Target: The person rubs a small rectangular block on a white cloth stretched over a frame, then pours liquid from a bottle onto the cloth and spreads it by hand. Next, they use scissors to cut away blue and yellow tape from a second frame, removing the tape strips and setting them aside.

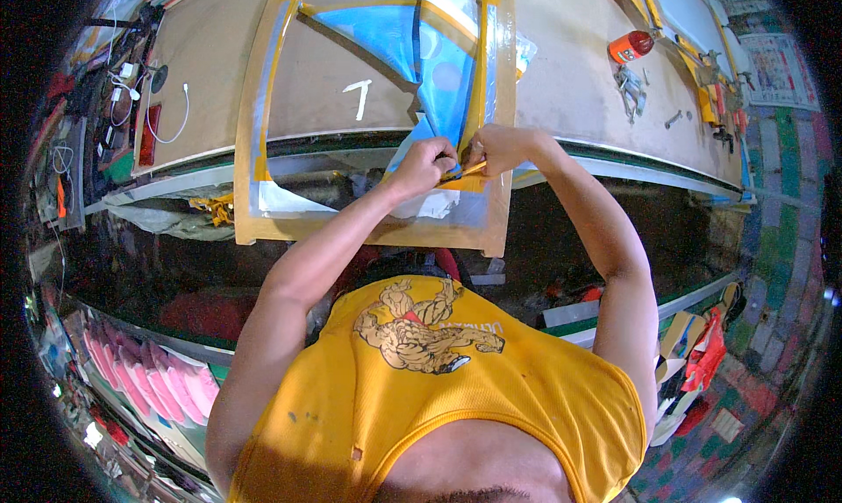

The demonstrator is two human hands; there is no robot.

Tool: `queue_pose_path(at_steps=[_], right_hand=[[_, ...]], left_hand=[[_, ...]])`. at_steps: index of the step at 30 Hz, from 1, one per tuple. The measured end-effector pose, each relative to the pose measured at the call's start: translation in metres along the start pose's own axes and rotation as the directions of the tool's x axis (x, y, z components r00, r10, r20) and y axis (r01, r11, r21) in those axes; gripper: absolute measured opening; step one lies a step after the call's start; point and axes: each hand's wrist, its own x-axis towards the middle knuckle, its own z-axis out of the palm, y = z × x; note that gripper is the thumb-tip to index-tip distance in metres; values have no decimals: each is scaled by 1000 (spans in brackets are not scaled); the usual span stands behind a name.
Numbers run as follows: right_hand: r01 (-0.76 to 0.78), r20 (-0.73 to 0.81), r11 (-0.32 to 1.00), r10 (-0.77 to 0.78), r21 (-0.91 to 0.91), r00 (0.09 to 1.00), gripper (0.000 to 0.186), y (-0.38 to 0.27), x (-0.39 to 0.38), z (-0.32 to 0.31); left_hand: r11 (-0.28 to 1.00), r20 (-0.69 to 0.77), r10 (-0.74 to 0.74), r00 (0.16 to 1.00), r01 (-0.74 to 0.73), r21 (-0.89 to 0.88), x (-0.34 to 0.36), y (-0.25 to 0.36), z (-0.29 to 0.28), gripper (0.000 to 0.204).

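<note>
A wooden frame (pixel 248 152), its inner edges lined with tape, lies partly on the table and juts over the near edge. Inside it, a blue film (pixel 445 95) is loose and folded, narrowing toward the frame's near right corner. My left hand (pixel 425 164) is closed there, its fingers pinching the film's gathered end. Just to its right, my right hand (pixel 500 149) is closed on a strip of orange-yellow tape (pixel 474 167). The exact grip is partly hidden by my fingers. White patches (pixel 294 198) line the frame's near side.
An orange bottle with a dark red cap (pixel 630 46) lies at the table's far right, near small metal parts (pixel 630 91). Clamps (pixel 702 91) line the right edge. White cables (pixel 180 121) lie on the left. Behind me hang pink pads (pixel 153 380).
</note>
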Motion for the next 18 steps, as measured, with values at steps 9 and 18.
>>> queue_pose_path(at_steps=[9,18], right_hand=[[-36,-88,995,44,92,995,37,-14,-7,13],[-230,-161,961,206,-151,965,42,-28,-76,-6]], left_hand=[[985,151,77,985,-99,143,6,10,-19,9],[942,509,8,861,-177,285,15,23,-68,27]])
